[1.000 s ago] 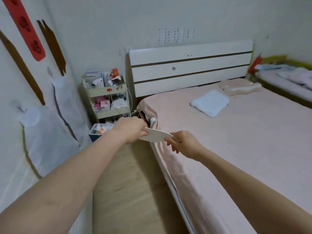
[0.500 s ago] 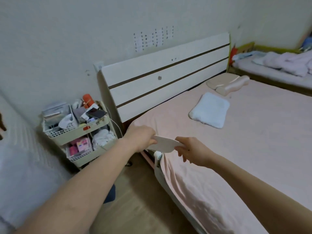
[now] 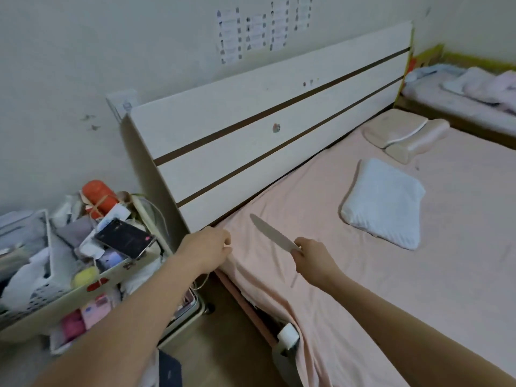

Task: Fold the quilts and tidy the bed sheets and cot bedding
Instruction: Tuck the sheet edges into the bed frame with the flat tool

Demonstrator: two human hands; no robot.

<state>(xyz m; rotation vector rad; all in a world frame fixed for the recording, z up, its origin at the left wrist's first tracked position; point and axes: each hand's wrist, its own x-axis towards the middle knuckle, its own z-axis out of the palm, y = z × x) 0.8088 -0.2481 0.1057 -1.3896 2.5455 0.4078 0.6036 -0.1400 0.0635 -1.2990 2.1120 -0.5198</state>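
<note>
A pink sheet (image 3: pixel 363 275) covers the big bed and hangs loose over its near left side. My right hand (image 3: pixel 312 258) grips a flat white tucking paddle (image 3: pixel 272 236) whose tip points at the bed's head corner. My left hand (image 3: pixel 208 250) has curled fingers at that corner, pinching the sheet's edge beside the headboard (image 3: pixel 251 135). A white folded towel (image 3: pixel 385 202) and a beige contoured pillow (image 3: pixel 405 135) lie near the head. The cot (image 3: pixel 460 101) at far right holds crumpled pale bedding (image 3: pixel 488 85).
A cream trolley (image 3: pixel 83 280) crammed with clutter, with a phone (image 3: pixel 124 241) on top, stands close to the bed's left side. A narrow strip of wooden floor (image 3: pixel 223 344) runs between them. A white clip (image 3: pixel 287 336) sits on the bed frame.
My view has moved closer to the head corner. My left hand let go of the paddle and went to the sheet's corner. My right hand now holds the paddle alone, tip raised.
</note>
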